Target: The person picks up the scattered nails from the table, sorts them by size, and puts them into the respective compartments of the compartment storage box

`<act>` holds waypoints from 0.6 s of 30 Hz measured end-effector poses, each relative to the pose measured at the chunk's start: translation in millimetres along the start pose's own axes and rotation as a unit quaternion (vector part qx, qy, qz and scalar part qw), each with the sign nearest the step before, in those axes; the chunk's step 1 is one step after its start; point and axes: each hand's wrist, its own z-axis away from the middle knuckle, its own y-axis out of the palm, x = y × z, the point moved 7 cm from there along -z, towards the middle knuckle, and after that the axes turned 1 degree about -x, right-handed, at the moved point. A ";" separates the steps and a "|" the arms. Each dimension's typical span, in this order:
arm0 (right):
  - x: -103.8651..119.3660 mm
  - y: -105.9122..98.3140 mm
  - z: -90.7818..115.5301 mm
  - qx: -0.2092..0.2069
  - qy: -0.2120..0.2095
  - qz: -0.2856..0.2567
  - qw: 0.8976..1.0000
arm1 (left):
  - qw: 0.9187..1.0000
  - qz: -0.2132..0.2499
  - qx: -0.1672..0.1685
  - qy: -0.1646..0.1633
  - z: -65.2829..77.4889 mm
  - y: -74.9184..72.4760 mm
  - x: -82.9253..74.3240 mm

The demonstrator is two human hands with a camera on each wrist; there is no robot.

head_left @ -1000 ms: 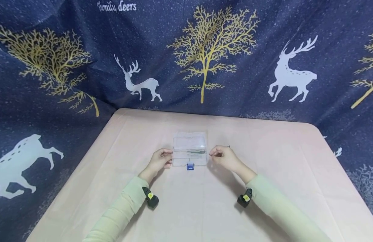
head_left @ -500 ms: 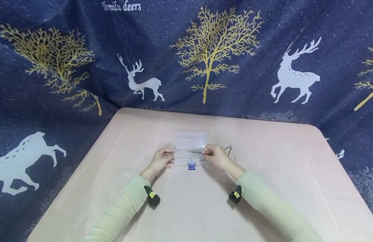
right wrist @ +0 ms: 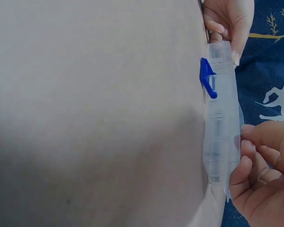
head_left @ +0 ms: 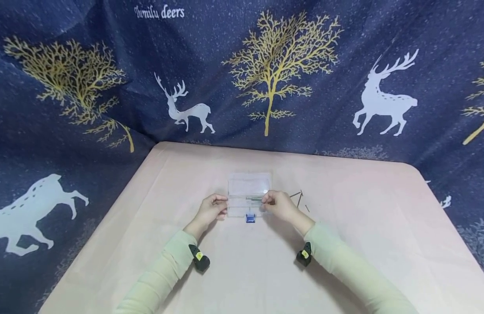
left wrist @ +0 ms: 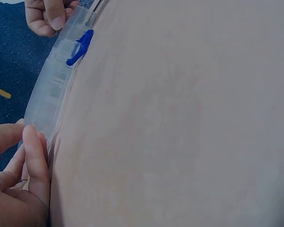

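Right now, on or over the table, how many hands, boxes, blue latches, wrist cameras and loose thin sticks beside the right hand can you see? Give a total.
Hands: 2 (left hand, right hand)
Boxes: 1 (clear box)
Latches: 1 (blue latch)
Wrist cameras: 2
Loose thin sticks: 3
Total: 9

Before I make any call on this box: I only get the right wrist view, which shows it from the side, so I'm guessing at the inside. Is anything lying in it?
Observer: Yes. The head view shows slender pieces inside the clear box, close to the fingertips of the right hand.
Operator: Are there any more outside it?
Observer: Yes. In the head view, loose dark rods lie on the table, to the right of that hand.
Operator: And is that hand holding something?
Observer: It seems so: in the left wrist view, a small dark tip shows at its thumb. The rest is hidden.
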 end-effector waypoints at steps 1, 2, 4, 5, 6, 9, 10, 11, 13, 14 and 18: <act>-0.7 -0.1 0.7 -0.002 0.001 0.001 1.000 | 1.000 -0.002 0.002 0.000 2.5 1.2 -2.4; -1.3 0.0 1.3 -0.003 0.000 0.001 1.000 | 1.000 -0.003 0.005 0.000 5.3 2.3 -5.3; -1.4 -0.1 2.8 -0.006 -0.002 0.001 1.000 | 1.000 -0.002 0.002 0.000 5.8 3.2 -4.4; -1.5 -0.1 3.3 -0.006 -0.003 0.001 1.000 | 1.000 -0.003 0.000 0.001 5.4 3.3 -3.7; -1.3 -0.5 3.7 -0.007 -0.003 -0.001 1.000 | 1.000 -0.003 -0.004 0.000 5.0 3.3 -3.0; -2.3 -1.5 4.2 -0.009 0.000 -0.002 1.000 | 1.000 -0.002 -0.010 0.005 0.2 2.0 4.1; -2.8 -2.1 4.4 -0.010 0.002 -0.003 1.000 | 1.000 -0.005 -0.012 0.005 -0.1 1.7 4.4; -3.6 -2.5 4.4 -0.011 0.004 -0.002 1.000 | 1.000 -0.006 -0.011 0.005 -0.2 1.7 4.0; -4.9 -3.3 4.9 -0.014 0.004 -0.001 1.000 | 1.000 -0.010 -0.010 0.009 0.2 1.8 2.7; -5.3 -3.7 5.3 -0.016 0.005 -0.004 1.000 | 1.000 -0.011 -0.010 0.011 0.2 1.8 2.1; -3.4 -6.2 9.3 -0.018 -0.003 -0.014 1.000 | 1.000 -0.010 -0.013 0.016 0.6 1.3 -0.1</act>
